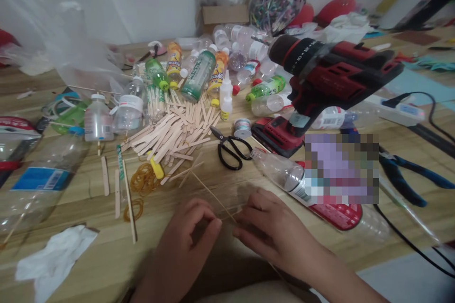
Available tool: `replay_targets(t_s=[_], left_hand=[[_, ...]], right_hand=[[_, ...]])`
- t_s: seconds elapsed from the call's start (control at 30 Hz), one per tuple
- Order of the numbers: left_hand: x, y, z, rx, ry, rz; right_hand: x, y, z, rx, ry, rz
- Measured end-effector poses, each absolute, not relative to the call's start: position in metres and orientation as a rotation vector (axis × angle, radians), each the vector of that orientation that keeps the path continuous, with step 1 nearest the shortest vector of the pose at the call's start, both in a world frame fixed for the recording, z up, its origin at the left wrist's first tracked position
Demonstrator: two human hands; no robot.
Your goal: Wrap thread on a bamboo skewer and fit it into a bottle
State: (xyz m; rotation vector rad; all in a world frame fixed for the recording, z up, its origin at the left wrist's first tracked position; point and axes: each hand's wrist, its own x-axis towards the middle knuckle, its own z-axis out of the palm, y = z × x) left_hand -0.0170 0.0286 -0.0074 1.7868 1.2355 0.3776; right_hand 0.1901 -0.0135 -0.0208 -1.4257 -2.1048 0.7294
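Nearest us are our two hands: the left hand (pixel 194 232) is curled, thumb bent toward the fingers, and we cannot tell whether it grips anything; the right hand (pixel 270 227) pinches one thin stick (pixel 211 194). The stick is pale, straight and slender, with a smooth, plain look. It slants away and leftward from our right fingertips, passing just beyond the left hand; its far part lies near some crossing strips, blurred.

To our left we count one crumpled tissue (pixel 55 258) and two loose flat sticks (pixel 105 176); closer in lies a heap of rubber bands (pixel 142 179), too tangled to count. To our right lie one red-labelled bottle (pixel 336 210) and one pair of pliers (pixel 408 175). Farther on we see one pair of scissors (pixel 224 144), one spool (pixel 242 128), one drill (pixel 305 75) and a pile of craft sticks (pixel 174 132), too many to count. Beyond stand two orange-labelled bottles (pixel 174 61) and one large green can-like container (pixel 199 75).
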Motion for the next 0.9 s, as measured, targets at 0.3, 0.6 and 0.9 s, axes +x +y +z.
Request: replay_targets(t_s=[0.3,0.6,0.9], left_hand=[[-0.019,0.027,-0.012,1.66,1.294,0.518],[-0.018,0.023,-0.013,1.63,1.206,0.576],[-0.018,0.025,-0.02,1.229,0.986,0.746]], right_hand=[[0.197,0.001,-0.025,-1.462,-2.237,0.511],[0.187,0.003,-0.029,-1.431,-2.215,0.572],[0.187,0.003,-0.022,-1.356,-2.263,0.819]])
